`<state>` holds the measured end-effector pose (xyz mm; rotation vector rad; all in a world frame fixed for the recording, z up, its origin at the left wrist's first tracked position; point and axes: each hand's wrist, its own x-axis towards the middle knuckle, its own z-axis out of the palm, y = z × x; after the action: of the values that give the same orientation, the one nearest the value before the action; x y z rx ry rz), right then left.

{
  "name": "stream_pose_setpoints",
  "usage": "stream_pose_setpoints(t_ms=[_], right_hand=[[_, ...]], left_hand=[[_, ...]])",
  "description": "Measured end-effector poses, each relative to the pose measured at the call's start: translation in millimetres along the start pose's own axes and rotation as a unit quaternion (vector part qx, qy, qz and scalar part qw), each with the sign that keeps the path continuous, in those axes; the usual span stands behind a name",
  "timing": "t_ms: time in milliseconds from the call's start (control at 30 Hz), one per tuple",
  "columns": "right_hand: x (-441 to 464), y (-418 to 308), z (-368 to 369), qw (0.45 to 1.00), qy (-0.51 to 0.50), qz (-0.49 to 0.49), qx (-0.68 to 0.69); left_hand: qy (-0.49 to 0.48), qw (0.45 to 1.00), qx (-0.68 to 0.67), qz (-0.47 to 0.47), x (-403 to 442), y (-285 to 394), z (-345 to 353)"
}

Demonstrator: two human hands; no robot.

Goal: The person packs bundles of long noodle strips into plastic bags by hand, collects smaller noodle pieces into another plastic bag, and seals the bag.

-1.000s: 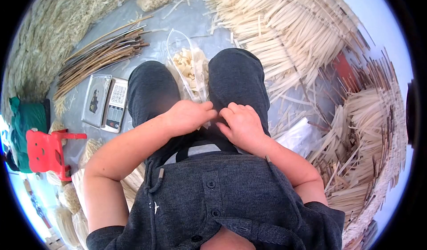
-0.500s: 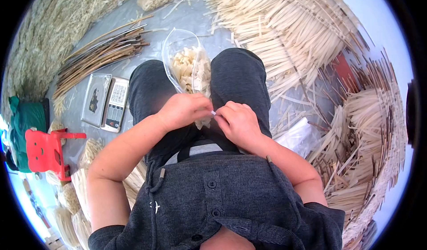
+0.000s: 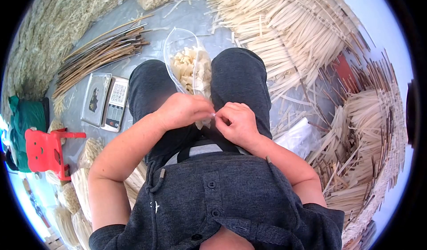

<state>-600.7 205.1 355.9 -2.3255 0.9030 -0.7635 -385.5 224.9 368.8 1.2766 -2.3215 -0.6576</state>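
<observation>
Between my knees a clear plastic bag (image 3: 168, 54) stands with its mouth open, filled with pale, flat, broken pieces (image 3: 189, 70) that look like dried noodle strips. Just on the near side of it my two hands meet at the fingertips. My left hand (image 3: 187, 111) is closed, its fingers curled beside the bag's lower part. My right hand (image 3: 239, 122) makes a pinch of thumb and forefinger. A tiny whitish thing (image 3: 213, 115) shows between the fingertips of both hands; its kind is too small to make out.
A scale (image 3: 116, 103) with a metal tray (image 3: 96, 99) lies left of my knee, below a bundle of thin sticks (image 3: 104, 52). Left stands a red chair (image 3: 44, 151). Pale dried strips (image 3: 275, 27) spread over the right side, near crumpled clear plastic (image 3: 299, 136).
My right thumb and forefinger have shifted slightly, and less of the whitish thing shows between the fingertips. The bag and my left hand stay nearly in place.
</observation>
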Motion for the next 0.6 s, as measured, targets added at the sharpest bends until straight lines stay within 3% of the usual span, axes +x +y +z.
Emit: stream_pose_setpoints(t_ms=[167,333,400,600], right_hand=[[-0.8,0.7,-4.3,1.000,0.000,-0.006,-0.012],[1.7,-2.4,-3.6,0.997,0.013,-0.058,-0.056],[0.0,4.3,-2.1,0.994,-0.032,-0.069,-0.078],[-9.4,0.3,-8.0,0.993,-0.022,-0.109,-0.036]], left_hand=[[0.021,0.997,0.062,0.027,2.1,-0.5,-1.8],[-0.062,0.986,0.135,0.080,1.1,0.2,-5.6],[-0.060,0.986,0.126,0.087,2.8,5.8,-7.5],[-0.110,0.972,0.148,0.147,10.7,1.0,-15.1]])
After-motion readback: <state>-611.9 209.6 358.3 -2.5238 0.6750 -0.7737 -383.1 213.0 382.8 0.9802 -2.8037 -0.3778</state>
